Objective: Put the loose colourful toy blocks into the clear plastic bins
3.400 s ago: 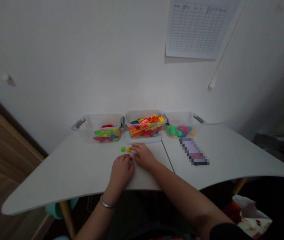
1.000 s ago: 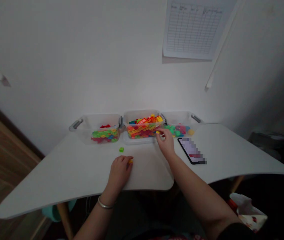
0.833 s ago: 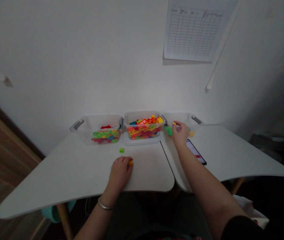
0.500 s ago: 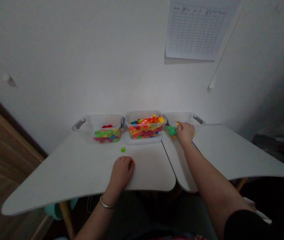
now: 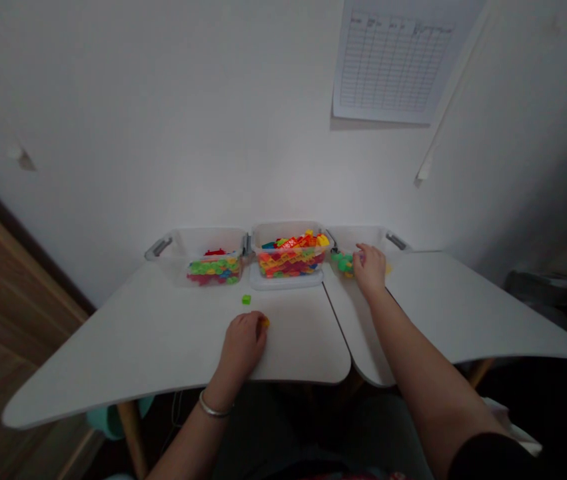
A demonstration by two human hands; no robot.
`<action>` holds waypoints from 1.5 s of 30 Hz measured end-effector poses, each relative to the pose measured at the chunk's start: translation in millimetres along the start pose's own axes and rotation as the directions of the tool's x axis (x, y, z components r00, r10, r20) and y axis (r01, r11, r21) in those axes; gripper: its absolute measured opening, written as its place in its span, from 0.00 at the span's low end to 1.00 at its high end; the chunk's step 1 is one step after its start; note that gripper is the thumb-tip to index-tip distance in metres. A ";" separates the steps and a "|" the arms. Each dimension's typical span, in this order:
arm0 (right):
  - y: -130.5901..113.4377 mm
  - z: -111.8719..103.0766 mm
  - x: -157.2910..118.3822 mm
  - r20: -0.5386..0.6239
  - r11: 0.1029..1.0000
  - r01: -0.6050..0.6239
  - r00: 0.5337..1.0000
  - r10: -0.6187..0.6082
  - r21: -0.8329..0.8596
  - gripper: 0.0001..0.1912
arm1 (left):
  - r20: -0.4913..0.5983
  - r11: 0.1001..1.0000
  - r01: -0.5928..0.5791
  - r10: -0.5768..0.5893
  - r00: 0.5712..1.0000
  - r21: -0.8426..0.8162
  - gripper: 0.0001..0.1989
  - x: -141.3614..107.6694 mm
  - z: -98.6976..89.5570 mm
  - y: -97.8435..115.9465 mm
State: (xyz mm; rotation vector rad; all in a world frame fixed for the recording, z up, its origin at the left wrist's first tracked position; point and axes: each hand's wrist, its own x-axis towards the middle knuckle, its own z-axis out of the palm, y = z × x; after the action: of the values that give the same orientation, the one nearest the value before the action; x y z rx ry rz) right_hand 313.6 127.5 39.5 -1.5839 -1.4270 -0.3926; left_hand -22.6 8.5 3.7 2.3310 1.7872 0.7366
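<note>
My left hand [image 5: 243, 343] rests on the table with its fingers closed round a small yellow-orange toy brick [image 5: 266, 322], mostly hidden by the fingers. Just beyond it a bright green toy brick [image 5: 246, 299] lies loose on the tabletop. My right hand [image 5: 370, 268] reaches over the right clear bin [image 5: 360, 233], thumb and forefinger apart, with something purplish seen between them. I cannot make out a held piece there. Green and yellow pieces [image 5: 344, 264] lie in that bin beside the fingers, and the hand covers part of its contents.
A middle clear bin [image 5: 288, 230] is heaped with orange, red and yellow bricks, standing at a clear lid [image 5: 288, 283]. The left clear bin [image 5: 203, 239] holds green and red pieces. Two white tabletops [image 5: 153, 340] meet at a seam. A printed sheet [image 5: 393, 67] hangs on the wall.
The yellow piece that showed at my right fingertips is no longer in sight, and those fingers have parted slightly. More of the yellow-orange brick shows in my left hand.
</note>
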 end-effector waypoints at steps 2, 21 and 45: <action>-11.4 -1.7 -2.5 -0.075 0.997 0.008 0.997 -0.002 0.073 0.19 | -0.010 0.999 0.041 -0.041 0.999 -0.012 0.11 0.8 1.8 -0.8; -152.9 4.7 -123.1 0.664 0.896 0.127 0.629 -0.404 0.425 0.10 | -0.087 0.999 -0.034 0.034 0.996 -0.003 0.09 2.1 5.7 -4.1; -134.1 25.6 -127.6 0.702 0.742 -0.274 0.621 -0.350 0.612 0.08 | -0.115 0.986 -0.091 0.075 0.990 -0.139 0.10 0.7 11.4 -9.6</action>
State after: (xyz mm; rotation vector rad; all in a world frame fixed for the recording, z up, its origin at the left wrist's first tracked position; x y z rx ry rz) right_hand 149.5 55.6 -13.4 -1.0867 -1.9480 0.8922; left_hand -25.9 14.3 -9.7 2.3233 1.6242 0.9895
